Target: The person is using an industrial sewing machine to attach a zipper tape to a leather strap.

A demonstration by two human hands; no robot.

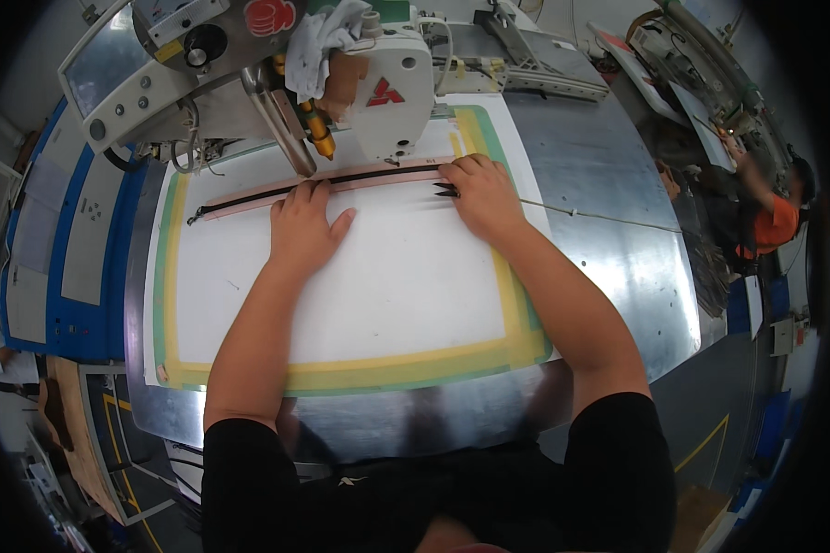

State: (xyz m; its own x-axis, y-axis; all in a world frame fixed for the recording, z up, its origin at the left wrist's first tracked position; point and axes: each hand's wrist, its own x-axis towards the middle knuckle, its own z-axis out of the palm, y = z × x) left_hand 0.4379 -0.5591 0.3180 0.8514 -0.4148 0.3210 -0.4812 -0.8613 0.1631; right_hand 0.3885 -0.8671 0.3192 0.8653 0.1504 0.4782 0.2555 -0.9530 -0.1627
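Long pink strip with black central band (378, 175) lies across white tape-edged sheet (387, 286) in head view, left hand (302, 232) resting ungripped against it, right hand (489, 205) closed around black pointed snips (446, 190) at its end; uneven fingertip pressure could skew it.

Left hand (306, 230) lay palm down, fingers together toward the far side, thumb spread right. Right hand (485, 195) was palm down, its fingers curled. Left forearm (256, 336) slanted far and right; right forearm (567, 295), far and left.
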